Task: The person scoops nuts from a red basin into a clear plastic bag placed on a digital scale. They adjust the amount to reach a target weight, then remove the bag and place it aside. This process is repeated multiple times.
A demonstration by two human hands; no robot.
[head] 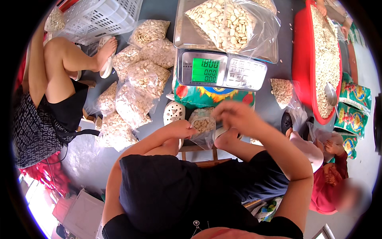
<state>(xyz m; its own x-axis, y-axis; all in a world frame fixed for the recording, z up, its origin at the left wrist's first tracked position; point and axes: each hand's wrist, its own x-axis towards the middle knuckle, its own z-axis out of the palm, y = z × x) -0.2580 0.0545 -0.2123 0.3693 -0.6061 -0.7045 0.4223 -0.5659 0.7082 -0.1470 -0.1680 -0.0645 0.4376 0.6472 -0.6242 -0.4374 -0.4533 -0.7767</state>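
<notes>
My left hand (184, 129) pinches the edge of a clear plastic bag (203, 121) that holds pale, flat beans or seeds. The bag rests low between my feet. My right hand (237, 116), blurred by motion, hovers at the bag's right side; whether its fingers hold anything is unclear. Beyond my hands stands a digital platform scale (223, 70) with a lit green display. On its metal pan lies a large, full clear bag of the same beans (222, 25). A green printed sack (213, 95) lies under the scale's front.
Several filled bags (149, 74) are heaped at left, near a seated person's bare leg (74, 58) and a white plastic crate (101, 19). At right are a red tub (303, 56) of beans with a metal scoop (330, 94), a small bag (282, 91), and another person's hands (331, 146).
</notes>
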